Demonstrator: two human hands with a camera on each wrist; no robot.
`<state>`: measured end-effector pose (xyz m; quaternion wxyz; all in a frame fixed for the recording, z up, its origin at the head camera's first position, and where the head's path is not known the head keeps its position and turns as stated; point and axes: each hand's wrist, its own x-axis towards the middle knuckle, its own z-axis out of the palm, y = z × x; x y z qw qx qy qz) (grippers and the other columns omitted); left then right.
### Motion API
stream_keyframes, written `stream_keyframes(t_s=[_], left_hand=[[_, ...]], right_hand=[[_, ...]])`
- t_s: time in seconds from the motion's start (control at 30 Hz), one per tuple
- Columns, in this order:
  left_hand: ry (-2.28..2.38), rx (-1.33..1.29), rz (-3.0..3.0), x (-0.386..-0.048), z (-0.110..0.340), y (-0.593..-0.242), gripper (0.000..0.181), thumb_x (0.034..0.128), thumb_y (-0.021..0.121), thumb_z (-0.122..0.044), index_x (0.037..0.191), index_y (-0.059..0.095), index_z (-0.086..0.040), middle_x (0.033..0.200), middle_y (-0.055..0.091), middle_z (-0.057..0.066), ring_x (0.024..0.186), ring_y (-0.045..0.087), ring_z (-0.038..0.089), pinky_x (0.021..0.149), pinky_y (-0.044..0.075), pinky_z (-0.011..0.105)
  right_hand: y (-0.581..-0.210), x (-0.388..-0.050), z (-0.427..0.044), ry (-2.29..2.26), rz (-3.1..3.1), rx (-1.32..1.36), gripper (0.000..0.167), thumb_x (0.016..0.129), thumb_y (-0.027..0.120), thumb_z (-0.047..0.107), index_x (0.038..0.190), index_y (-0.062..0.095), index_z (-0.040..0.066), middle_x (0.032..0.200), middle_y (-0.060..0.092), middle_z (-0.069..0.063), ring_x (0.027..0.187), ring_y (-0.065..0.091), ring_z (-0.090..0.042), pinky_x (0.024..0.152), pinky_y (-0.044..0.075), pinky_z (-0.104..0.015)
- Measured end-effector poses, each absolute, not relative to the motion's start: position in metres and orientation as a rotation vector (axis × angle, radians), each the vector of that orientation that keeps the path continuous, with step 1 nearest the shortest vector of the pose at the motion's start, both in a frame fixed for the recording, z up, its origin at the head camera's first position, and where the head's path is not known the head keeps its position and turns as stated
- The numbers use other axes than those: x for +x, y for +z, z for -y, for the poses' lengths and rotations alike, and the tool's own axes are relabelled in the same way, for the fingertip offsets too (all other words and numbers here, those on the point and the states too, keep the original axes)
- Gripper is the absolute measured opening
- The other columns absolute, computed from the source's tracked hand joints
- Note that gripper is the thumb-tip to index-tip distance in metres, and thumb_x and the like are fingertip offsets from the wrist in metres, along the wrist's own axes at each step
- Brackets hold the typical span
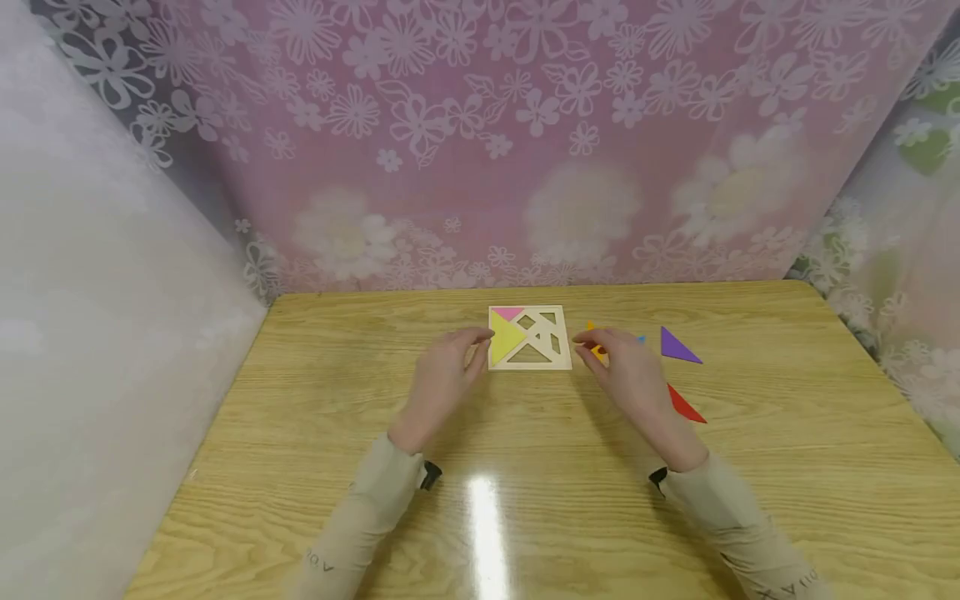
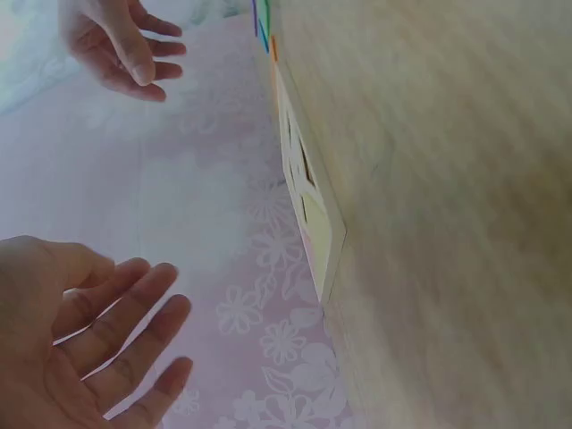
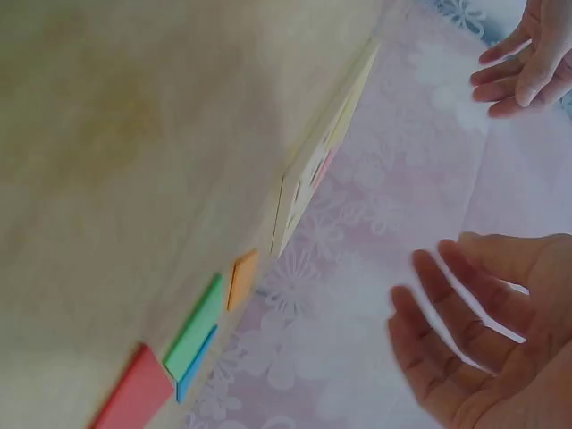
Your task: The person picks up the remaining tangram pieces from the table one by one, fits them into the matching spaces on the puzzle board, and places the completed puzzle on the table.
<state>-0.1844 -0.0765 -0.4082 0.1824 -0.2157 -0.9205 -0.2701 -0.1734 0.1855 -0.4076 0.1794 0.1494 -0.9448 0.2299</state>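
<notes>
A pale wooden tangram tray (image 1: 566,360) lies flat on the table. A yellow triangle (image 1: 506,338) fills its left side and a pink piece (image 1: 509,312) its upper left corner; other cut-outs show bare. Just beside the tray's left edge hovers my left hand (image 1: 441,371), fingers loosely bent and holding nothing. My right hand (image 1: 632,373) is off the tray's right side, above an orange piece (image 3: 241,281), also holding nothing. In the right wrist view a green piece (image 3: 194,331) and a blue piece (image 3: 197,365) lie near the orange one; my right hand mostly hides them in the head view.
Right of my right hand lie a purple triangle (image 1: 678,347) and a red triangle (image 1: 686,405). The wooden table (image 1: 315,400) meets a pink flowered cloth (image 1: 465,167) at the back, with pale cloth at both sides.
</notes>
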Motion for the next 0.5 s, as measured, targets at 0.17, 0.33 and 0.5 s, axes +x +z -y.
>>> stream_keyframes(t_s=[0.17, 0.33, 0.5], left_hand=[[-0.833, -0.531, 2.642, -0.208, 0.076, -0.402, 0.021, 0.1028, 0.060, -0.014, 0.118, 0.073, -0.007, 0.110, 0.076, 0.008, 0.081, 0.071, 0.022, 0.059, 0.054, 0.031], [-0.765, -0.523, 2.772, -0.230, 0.072, -0.405, 0.027, 0.1054, 0.056, -0.017, 0.127, 0.069, -0.006, 0.125, 0.071, 0.009, 0.105, 0.068, 0.025, 0.081, 0.057, 0.035], [-0.665, -0.578, 2.852, -0.244, 0.066, -0.417, 0.030, 0.1057, 0.055, -0.015, 0.130, 0.066, -0.002, 0.134, 0.065, 0.013, 0.106, 0.066, 0.029, 0.080, 0.056, 0.036]], right_hand=[[-0.406, -0.197, -0.188, 0.709, 2.674, 0.415, 0.018, 0.097, 0.069, 0.013, 0.111, 0.075, 0.002, 0.100, 0.074, -0.016, 0.080, 0.071, -0.031, 0.066, 0.057, -0.044], [-0.416, -0.222, -0.185, 0.640, 2.764, 0.412, 0.026, 0.096, 0.069, 0.011, 0.119, 0.073, 0.000, 0.109, 0.071, -0.020, 0.087, 0.072, -0.033, 0.064, 0.057, -0.044], [-0.425, -0.238, -0.181, 0.589, 2.876, 0.444, 0.034, 0.096, 0.068, 0.009, 0.129, 0.068, -0.002, 0.120, 0.068, -0.025, 0.080, 0.070, -0.030, 0.064, 0.055, -0.041]])
